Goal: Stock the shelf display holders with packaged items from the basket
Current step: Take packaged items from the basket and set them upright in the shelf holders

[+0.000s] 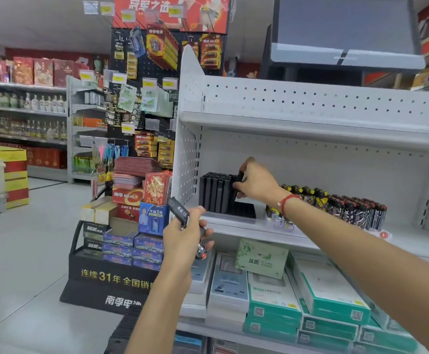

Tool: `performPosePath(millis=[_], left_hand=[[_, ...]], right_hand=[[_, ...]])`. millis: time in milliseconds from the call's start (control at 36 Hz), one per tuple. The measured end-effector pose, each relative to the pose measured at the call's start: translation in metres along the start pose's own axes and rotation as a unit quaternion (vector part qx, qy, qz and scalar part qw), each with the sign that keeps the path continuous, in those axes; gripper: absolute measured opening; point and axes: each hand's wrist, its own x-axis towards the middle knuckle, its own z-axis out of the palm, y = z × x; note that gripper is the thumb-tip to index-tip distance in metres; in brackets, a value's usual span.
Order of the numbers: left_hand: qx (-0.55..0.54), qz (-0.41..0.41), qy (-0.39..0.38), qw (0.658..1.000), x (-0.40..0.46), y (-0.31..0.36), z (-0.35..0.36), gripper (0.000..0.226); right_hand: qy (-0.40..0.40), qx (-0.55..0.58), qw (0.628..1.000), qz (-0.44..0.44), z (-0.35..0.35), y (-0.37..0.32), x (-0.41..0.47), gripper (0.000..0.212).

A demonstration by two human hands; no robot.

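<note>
Main risk: R hand [255, 183] is seating a slim black item [239, 180] at the right end of the black holder tray [241, 209] on the mid shelf [236, 227]; if it goes in tilted it could miss its slot and knock the upright row of black items [214, 191] just left of it, domino style. The tray's near right part looks unfilled, so nothing braces the row on that side. Second risk: L hand [182, 235] grips a small bunch of black items [179, 212] w/ one sticking up and left, plus smth w/ a red-tipped end hanging below; a loose grip could drop one to the floor. R arm reaches fwd and left across the shelf, wrist w/ red cord, fingers curled narrow, pinching the item from above. L arm is bent, held low, nearer and left of the shelf edge, fingers wrapped round the bunch. Patterned lighters [335, 204] stand further right on the same shelf. Basket not in view.
</note>
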Motion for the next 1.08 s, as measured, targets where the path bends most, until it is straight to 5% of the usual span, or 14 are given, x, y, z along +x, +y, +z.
performPosePath(millis=[278,556,694,833,972,1083], left_hand=[[-0.017,-0.008,0.007,1.0,0.005,0.0,-0.004,0.018],[-0.008,-0.017,-0.042,0.999,0.0,0.0,0.002,0.013],[0.062,0.002,-0.116,0.991,-0.002,0.001,0.0,0.017],[0.144,-0.022,-0.227,0.963,-0.011,0.005,0.005,0.012],[0.207,-0.021,-0.303,0.93,-0.022,0.004,0.014,0.01],[0.177,-0.046,-0.248,0.951,-0.019,0.004,0.012,0.018]], right_hand=[[-0.031,-0.072,0.994,-0.078,-0.008,-0.006,-0.01,0.041],[-0.083,-0.101,0.99,-0.054,-0.011,-0.005,-0.002,0.029],[0.096,-0.011,0.991,-0.096,-0.032,-0.018,-0.03,0.017],[-0.222,0.116,0.967,-0.052,-0.043,-0.033,-0.085,0.033],[-0.215,0.157,0.963,-0.049,-0.041,-0.014,-0.095,0.028],[-0.118,0.251,0.961,0.003,-0.055,-0.005,-0.09,0.026]])
